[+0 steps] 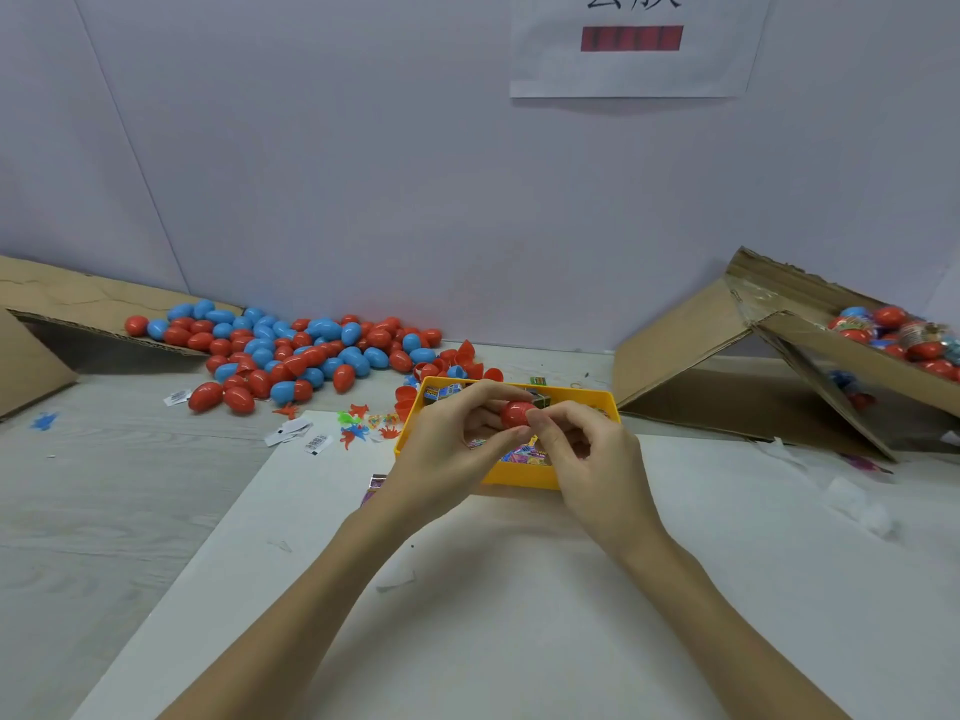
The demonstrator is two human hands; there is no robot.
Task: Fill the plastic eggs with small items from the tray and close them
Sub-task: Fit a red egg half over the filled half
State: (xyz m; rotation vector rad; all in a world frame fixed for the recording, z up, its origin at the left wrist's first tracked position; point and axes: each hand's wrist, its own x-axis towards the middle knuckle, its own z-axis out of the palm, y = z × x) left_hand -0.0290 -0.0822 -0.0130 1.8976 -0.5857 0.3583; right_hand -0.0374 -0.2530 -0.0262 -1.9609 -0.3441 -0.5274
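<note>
A red plastic egg [515, 414] is held above the yellow tray [519, 478], between both hands. My left hand [451, 449] curls round the egg from the left and top. My right hand [587, 459] pinches its right end with thumb and fingers. The tray holds small colourful packets [524, 454], partly hidden by my hands. A big pile of red and blue eggs [291, 350] lies at the back left. Several open red egg halves [457, 363] lie just behind the tray.
Small plastic toys [358, 423] and paper slips [296, 431] lie left of the tray. A tilted cardboard box [810, 350] at the right holds filled eggs [904, 335]. Cardboard flaps [47, 324] stand at far left. A white sheet [467, 589] covers the near table.
</note>
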